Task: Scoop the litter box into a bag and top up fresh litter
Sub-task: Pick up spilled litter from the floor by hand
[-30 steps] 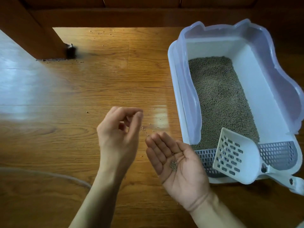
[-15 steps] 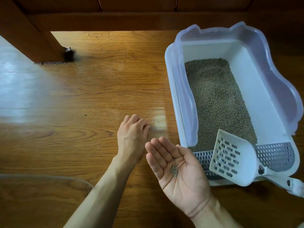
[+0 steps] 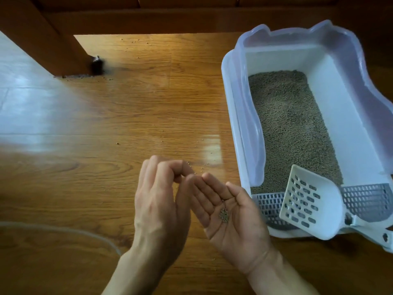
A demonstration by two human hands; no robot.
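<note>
Stray grey-brown litter pellets (image 3: 223, 214) are cupped in the flat right hand (image 3: 230, 216) while the left hand (image 3: 161, 201), fingertips pinched, delivers more; tipping into the white plastic litter box (image 3: 348, 116) likely follows.

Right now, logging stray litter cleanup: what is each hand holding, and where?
The right hand cradles grey litter pellets on its open palm. Whether the left hand pinches anything cannot be told.
</note>
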